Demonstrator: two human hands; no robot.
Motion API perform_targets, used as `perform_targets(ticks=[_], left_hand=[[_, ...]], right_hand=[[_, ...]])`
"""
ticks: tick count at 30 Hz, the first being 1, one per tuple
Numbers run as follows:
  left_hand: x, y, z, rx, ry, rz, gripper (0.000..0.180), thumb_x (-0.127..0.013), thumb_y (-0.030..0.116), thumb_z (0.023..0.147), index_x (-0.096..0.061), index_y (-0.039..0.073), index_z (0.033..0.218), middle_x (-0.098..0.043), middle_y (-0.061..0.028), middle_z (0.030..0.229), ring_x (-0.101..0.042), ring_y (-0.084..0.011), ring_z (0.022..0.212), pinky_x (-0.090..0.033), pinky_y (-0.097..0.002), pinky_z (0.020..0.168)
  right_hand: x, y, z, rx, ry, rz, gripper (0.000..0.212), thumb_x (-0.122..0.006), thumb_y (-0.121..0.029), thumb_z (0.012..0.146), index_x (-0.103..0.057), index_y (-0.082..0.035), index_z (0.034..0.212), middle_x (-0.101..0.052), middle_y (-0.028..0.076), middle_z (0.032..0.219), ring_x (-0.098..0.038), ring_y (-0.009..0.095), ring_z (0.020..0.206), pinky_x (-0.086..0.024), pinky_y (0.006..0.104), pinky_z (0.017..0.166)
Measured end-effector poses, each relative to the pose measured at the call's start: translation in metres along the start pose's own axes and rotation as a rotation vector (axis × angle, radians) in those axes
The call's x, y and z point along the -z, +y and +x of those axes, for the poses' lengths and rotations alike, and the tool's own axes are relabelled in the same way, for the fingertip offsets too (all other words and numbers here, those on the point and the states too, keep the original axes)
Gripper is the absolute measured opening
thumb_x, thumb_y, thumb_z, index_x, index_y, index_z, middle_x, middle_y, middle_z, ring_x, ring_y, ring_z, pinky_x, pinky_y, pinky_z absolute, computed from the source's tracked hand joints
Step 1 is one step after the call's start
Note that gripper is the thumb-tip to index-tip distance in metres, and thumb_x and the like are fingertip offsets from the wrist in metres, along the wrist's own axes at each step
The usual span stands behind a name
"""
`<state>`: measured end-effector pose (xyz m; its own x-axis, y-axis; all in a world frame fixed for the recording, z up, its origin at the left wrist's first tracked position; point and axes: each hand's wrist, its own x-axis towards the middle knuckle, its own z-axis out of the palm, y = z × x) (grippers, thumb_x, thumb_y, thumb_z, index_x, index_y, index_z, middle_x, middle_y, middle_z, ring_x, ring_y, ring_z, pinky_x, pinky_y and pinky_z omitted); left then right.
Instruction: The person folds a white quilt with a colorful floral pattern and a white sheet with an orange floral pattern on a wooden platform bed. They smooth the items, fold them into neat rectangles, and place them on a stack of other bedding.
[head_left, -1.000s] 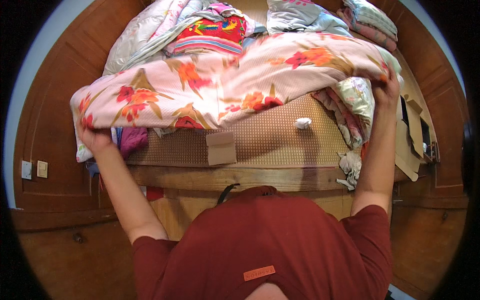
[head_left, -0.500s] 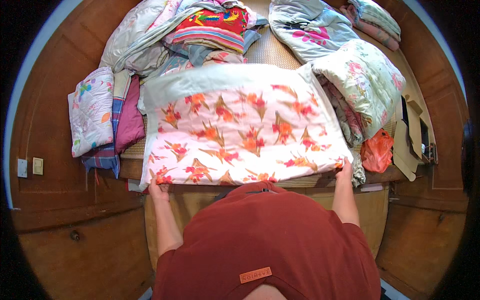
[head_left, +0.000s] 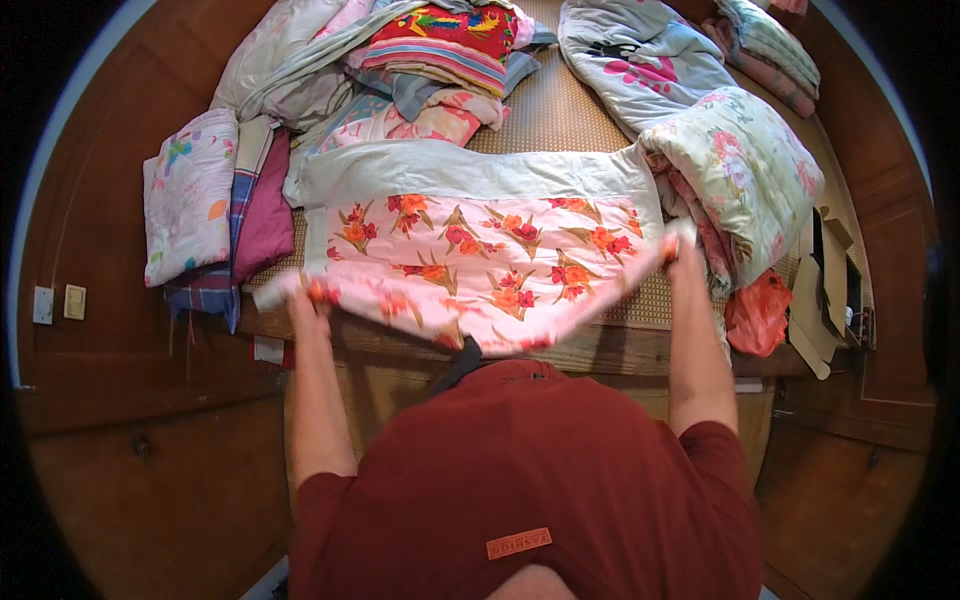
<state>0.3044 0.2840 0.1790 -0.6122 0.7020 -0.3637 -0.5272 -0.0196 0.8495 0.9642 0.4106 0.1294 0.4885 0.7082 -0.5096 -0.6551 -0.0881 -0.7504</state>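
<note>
A pink quilt with orange and red flowers (head_left: 480, 255) lies spread over the woven mat of the bed (head_left: 560, 110), its pale grey lining folded back along the far edge. My left hand (head_left: 310, 298) grips the quilt's near left corner. My right hand (head_left: 678, 245) grips its near right corner. Both corners are lifted off the bed and blurred by motion, and the near edge sags between them above the wooden bed rail.
Folded quilts and blankets are piled at the back: a striped colourful one (head_left: 450, 40), a grey one with pink prints (head_left: 640, 65), a pale floral one (head_left: 745, 170). A floral pillow (head_left: 185, 195) lies left. An orange bag (head_left: 757, 312) and cardboard (head_left: 825, 290) sit right.
The quilt, first held up high over the pile, was laid flat on the bed. Both hands now lift its near corners up and toward the far side.
</note>
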Motion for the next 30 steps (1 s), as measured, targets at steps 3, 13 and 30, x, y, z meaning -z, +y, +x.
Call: perform_targets(ticks=[3,13,30], left_hand=[[-0.067,0.090,0.047,-0.233,-0.299,-0.208,0.014,-0.049,0.014,0.082,-0.054,0.005,0.091,-0.058,-0.0058,0.082,-0.056,-0.0171,0.078,-0.046,-0.0324,0.079],[-0.022,0.097,-0.095,-0.120,-0.184,-0.392,0.052,-0.048,0.004,0.076,-0.036,0.007,0.127,-0.049,-0.0142,0.117,-0.055,-0.0173,0.076,-0.048,-0.0317,0.070],[0.092,-0.105,-0.102,0.375,0.114,0.253,0.022,-0.054,0.016,0.076,-0.051,0.004,0.094,-0.060,-0.0099,0.081,-0.059,-0.0218,0.064,-0.052,-0.0369,0.055]], right_hand=[[-0.124,-0.121,-0.039,0.098,-0.508,-0.002,0.018,-0.056,-0.021,0.080,-0.055,-0.005,0.090,-0.057,0.008,0.084,-0.057,0.021,0.073,-0.049,0.0348,0.067],[0.005,-0.224,-0.114,0.369,-0.312,0.172,0.041,-0.036,-0.026,0.090,-0.039,0.001,0.121,-0.044,0.018,0.121,-0.045,0.030,0.110,-0.035,0.0440,0.094],[0.145,-0.067,-0.027,-0.002,0.265,0.049,0.041,-0.043,-0.030,0.085,-0.046,0.002,0.111,-0.052,0.017,0.109,-0.051,0.033,0.099,-0.039,0.0454,0.089]])
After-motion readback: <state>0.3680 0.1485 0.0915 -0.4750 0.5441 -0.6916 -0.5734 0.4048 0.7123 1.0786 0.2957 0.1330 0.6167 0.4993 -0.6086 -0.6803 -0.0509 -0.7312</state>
